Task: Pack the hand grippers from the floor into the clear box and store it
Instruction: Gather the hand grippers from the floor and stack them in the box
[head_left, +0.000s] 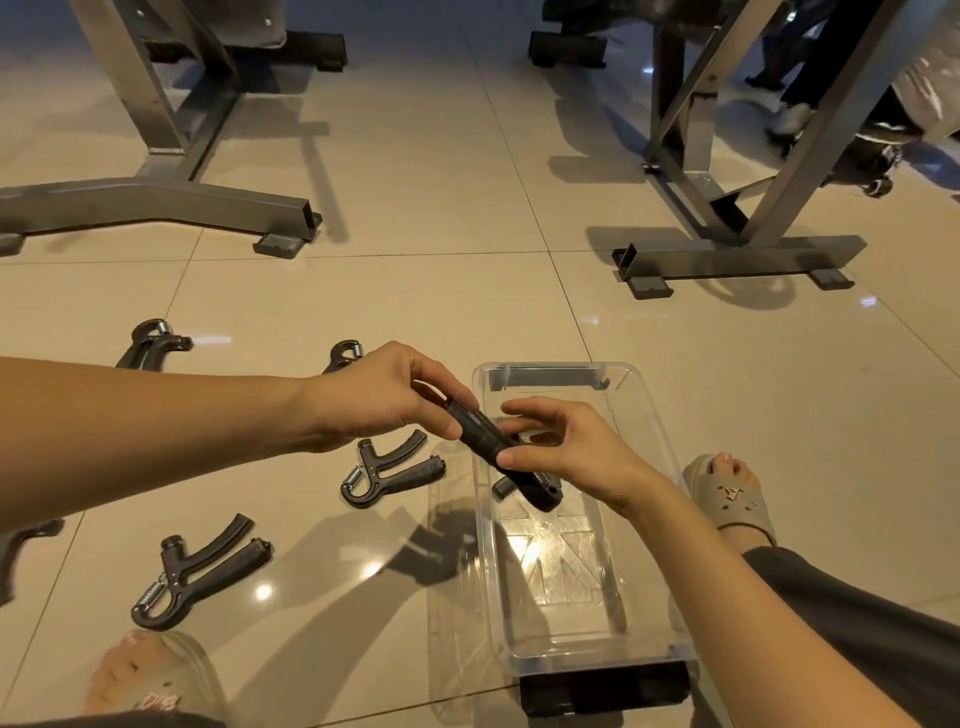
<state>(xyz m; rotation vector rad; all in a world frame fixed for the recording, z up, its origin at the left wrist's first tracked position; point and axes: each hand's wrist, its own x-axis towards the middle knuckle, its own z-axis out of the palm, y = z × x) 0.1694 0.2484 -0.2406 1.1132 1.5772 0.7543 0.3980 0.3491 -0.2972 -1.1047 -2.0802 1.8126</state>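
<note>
A clear plastic box (644, 415) with black latches lies open on the tiled floor in front of me. Over its left rim, both hands hold one black hand gripper (498, 447). My left hand (384, 400) pinches its handle end; my right hand (566, 447) grips near its spring end. Several more black hand grippers lie on the floor to the left: one (387, 473) just under my left hand, one (200, 571) nearer me, one (153, 343) farther off, one (345, 353) partly hidden by my left hand, and one (21, 545) at the left edge.
Grey metal gym bench frames stand beyond, at the left (171, 202) and right (737, 254). My sandalled feet rest at the lower left (150, 675) and at the right (737, 499) beside the box. A clear lid (457, 597) seems to lie against the box's left side.
</note>
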